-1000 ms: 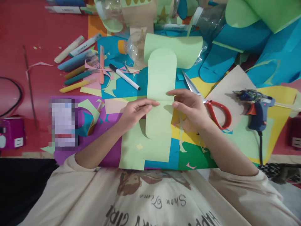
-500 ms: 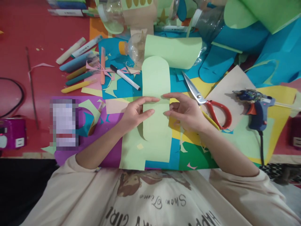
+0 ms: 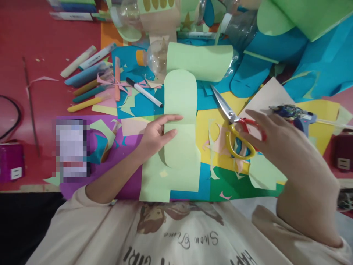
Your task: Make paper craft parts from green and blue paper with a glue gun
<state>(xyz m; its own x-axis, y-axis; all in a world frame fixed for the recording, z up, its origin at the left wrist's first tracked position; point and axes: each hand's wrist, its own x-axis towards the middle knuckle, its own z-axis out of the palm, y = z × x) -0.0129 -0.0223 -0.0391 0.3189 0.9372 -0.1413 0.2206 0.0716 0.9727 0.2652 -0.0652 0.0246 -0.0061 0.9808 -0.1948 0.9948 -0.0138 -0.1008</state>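
Observation:
A long pale green paper strip [image 3: 180, 95] with rounded ends and a crease across its middle lies in front of me. My left hand [image 3: 160, 134] rests at its left edge, thumb and fingers apart over the paper. Under the strip is a larger green sheet [image 3: 154, 184]. My right hand [image 3: 273, 136] is over the scissors [image 3: 230, 114], which have one red and one yellow handle; its fingers are spread and I see nothing held. Just beyond that hand lies a blue glue gun [image 3: 303, 121], partly hidden by it.
A clear bottle with an orange cap [image 3: 140, 57], wrapped in green paper, lies past the strip. Markers [image 3: 85, 81] and a black-capped pen [image 3: 145, 92] are to the left, with paper scraps around. A phone [image 3: 71, 147] lies on purple paper. More bottles [image 3: 127, 18] stand behind.
My right hand has left the strip and moved right, over the scissors toward the glue gun. The scissors' yellow handle now shows fully. My left hand stays at the strip.

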